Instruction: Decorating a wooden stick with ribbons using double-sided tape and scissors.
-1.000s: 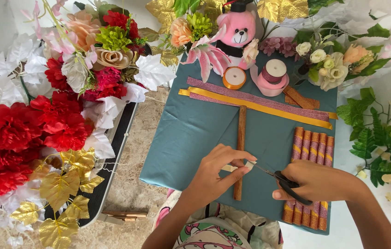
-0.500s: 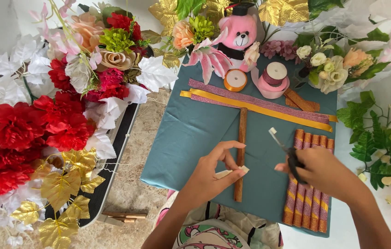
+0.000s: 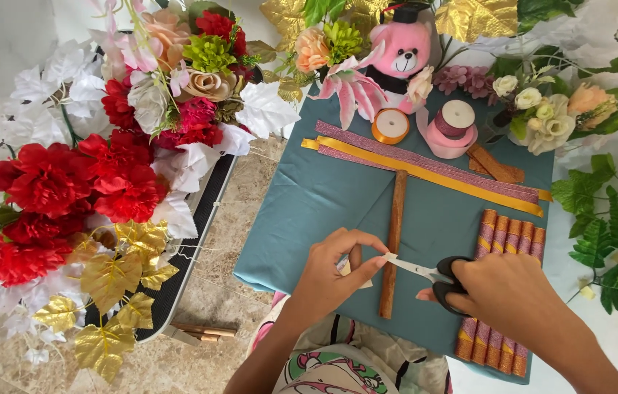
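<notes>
Scissors [image 3: 436, 277] back at one strip [image 3: 394, 243]

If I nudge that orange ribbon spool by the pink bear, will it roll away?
Probably not: the orange ribbon spool lies flat on its side on the teal cloth, so it would likely slide. It looks light; the cloth may bunch under it.

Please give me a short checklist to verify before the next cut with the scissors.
1. Right hand grips the scissors: ok.
2. Left hand pinches the small piece at the blade tips: ok.
3. Left fingertips away from the blades: not ok, they touch the tip.
4. Blades open on the piece: cannot tell.
5. Long brown strip out of the blades' way: not ok, it lies directly under them.
6. Teal cloth flat: ok.
</notes>
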